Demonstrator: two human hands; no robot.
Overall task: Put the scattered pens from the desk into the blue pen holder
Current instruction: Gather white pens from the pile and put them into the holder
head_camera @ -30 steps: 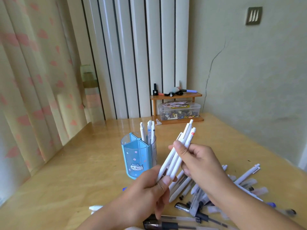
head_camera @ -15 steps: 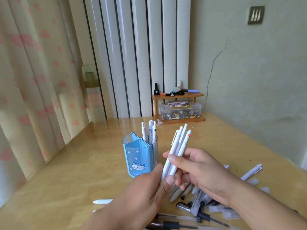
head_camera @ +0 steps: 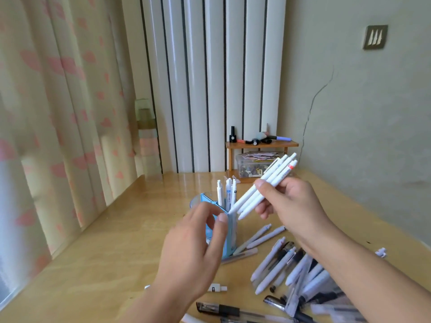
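My right hand [head_camera: 289, 206] grips a bundle of white pens [head_camera: 263, 185], tilted with their tips pointing down-left, right at the rim of the blue pen holder [head_camera: 229, 229]. The holder stands mid-desk with several white pens [head_camera: 227, 192] upright in it. My left hand [head_camera: 193, 250] hovers in front of the holder with fingers spread and nothing in it, hiding most of the holder's front. A pile of scattered pens [head_camera: 291, 269], white and black, lies on the desk to the right under my right forearm.
A small wooden shelf [head_camera: 261, 145] with bottles and a clear box of clips stands at the back against the wall. A black-capped pen [head_camera: 219, 308] and a small white cap [head_camera: 217, 287] lie near the front edge. Curtains hang along the left.
My left hand has let go of the pen bundle and dropped in front of the holder. My right hand has tipped the bundle from upright to slanted, with the tips at the holder's rim.
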